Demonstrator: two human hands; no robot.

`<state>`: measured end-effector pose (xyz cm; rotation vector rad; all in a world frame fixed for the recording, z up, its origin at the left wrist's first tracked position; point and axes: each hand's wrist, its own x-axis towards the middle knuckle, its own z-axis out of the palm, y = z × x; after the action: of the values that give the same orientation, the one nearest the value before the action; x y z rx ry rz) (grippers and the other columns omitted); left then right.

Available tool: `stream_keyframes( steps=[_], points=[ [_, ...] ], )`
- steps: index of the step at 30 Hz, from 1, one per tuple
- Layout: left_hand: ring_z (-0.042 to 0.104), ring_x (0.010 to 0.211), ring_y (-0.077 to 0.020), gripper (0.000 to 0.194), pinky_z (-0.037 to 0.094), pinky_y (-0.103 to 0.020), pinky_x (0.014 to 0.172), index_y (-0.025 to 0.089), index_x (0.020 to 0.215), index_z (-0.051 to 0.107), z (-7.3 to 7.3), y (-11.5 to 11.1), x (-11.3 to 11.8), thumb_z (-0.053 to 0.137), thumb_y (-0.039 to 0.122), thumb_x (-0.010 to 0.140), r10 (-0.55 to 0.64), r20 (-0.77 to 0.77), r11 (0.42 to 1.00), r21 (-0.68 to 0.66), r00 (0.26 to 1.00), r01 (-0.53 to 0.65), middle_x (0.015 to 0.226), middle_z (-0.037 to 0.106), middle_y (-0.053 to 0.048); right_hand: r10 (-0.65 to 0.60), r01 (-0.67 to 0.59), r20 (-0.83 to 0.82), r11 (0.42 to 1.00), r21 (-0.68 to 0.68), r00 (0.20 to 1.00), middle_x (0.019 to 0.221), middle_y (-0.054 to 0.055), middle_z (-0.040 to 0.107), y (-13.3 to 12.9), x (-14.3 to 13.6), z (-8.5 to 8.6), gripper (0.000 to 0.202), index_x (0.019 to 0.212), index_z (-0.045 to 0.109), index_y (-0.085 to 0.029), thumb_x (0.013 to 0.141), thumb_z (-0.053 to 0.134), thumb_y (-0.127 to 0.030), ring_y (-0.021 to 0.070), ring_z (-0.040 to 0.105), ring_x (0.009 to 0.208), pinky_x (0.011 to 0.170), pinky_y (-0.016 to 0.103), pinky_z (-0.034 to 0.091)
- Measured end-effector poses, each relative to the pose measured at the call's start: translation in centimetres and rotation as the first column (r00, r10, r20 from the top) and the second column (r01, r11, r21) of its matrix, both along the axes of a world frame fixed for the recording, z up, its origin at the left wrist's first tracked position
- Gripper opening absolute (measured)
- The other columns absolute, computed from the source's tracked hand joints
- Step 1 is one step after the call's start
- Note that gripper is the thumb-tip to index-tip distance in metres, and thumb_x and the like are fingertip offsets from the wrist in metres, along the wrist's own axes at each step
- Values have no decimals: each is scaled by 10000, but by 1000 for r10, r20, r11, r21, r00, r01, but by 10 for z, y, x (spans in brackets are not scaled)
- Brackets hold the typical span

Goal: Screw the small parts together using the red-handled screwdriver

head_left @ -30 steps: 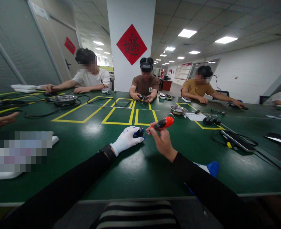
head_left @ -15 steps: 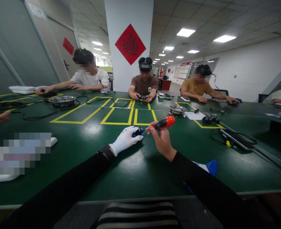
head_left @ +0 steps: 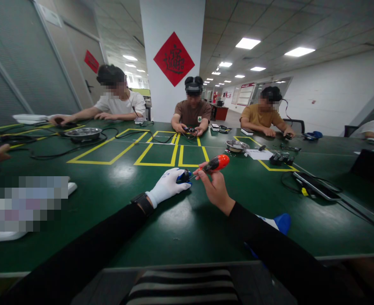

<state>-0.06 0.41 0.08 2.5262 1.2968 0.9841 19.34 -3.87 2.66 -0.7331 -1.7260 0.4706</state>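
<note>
My left hand [head_left: 168, 186], in a white glove with blue fingertips, is closed around a small black part [head_left: 185, 176] with a metal tip pointing up. The fingers cover much of the part, so its exact kind cannot be made out. Bare and closed, my right hand [head_left: 215, 186] grips a screwdriver [head_left: 218, 163] with a red and black handle. Its thin shaft points left and down at the side of the black part; whether the tip sits in a screw is too small to see. Both hands are just above the green table [head_left: 117, 228].
A blue and white glove [head_left: 280, 222] lies by my right forearm. To the right are black blocks [head_left: 280, 158], a phone-like device [head_left: 317, 185] with cables, and a metal bowl [head_left: 237, 146]. Another bowl [head_left: 83, 134] stands left. Several people sit around the table; yellow tape marks it.
The screwdriver handle has shifted slightly left and its shaft has tilted a little. My left hand keeps its place with the black part. At the far right, a co-worker's hand has drawn back leftwards.
</note>
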Motion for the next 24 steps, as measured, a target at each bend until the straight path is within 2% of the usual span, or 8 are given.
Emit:
stream_keyframes(
  steps=[17, 22, 24],
  points=[
    [561, 767, -189, 279, 436, -287, 722, 175, 821, 642, 6, -6, 3, 597, 451, 822, -14, 10, 1000, -11, 1000, 14, 796, 621, -19, 3, -3, 4, 1000, 11, 1000, 882, 51, 689, 1, 1, 0, 188, 1042, 580, -194, 938, 511, -334, 197, 657, 775, 804, 371, 501],
    [556, 744, -180, 264, 428, -274, 691, 176, 793, 627, 7, -6, 3, 611, 439, 813, -26, 48, 999, -44, 998, 29, 756, 611, -7, -30, 33, -43, 996, 81, 999, 1061, 65, 673, -2, 1, 7, 152, 988, 620, -215, 863, 625, -304, 219, 637, 972, 904, 389, 486],
    [560, 748, -180, 258, 429, -275, 694, 177, 809, 633, 8, -7, 3, 614, 435, 812, -27, 61, 999, -45, 998, 30, 764, 616, -8, 10, -2, -110, 997, 71, 994, 1145, 68, 650, -4, -2, 9, 146, 933, 613, -219, 821, 677, -285, 217, 632, 1003, 915, 389, 492]
  ],
)
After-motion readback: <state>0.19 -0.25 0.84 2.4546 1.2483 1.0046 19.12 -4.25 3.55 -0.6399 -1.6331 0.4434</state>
